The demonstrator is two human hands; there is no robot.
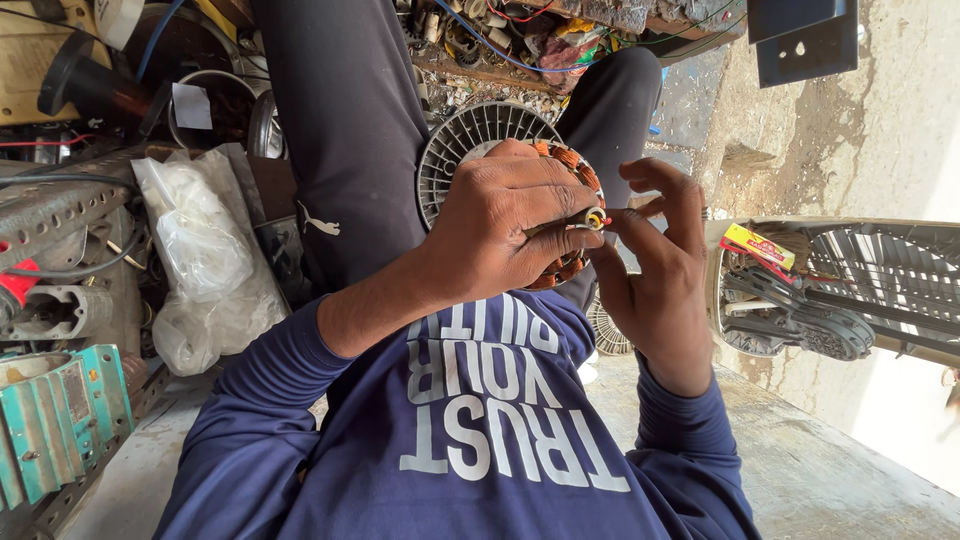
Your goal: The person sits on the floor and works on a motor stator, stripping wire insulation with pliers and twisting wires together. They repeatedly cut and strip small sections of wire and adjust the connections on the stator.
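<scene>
While the left hand (505, 225) grips the stator (575, 170), the right hand (655, 265) pinches its wire ends (596, 218).

The left hand (500, 225) covers most of the copper-wound stator (575, 170), and the small yellow-tipped wire end (596, 217) is too tiny to tell.

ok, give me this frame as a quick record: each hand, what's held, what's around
left hand: wrapped over a stator with copper windings
right hand: fingers pinching a small yellow-tipped wire end
behind stator: white ribbed fan cover
person's left: clear plastic bag, teal motor housing
person's right: open fan base with a yellow packet
seat: concrete slab
</scene>
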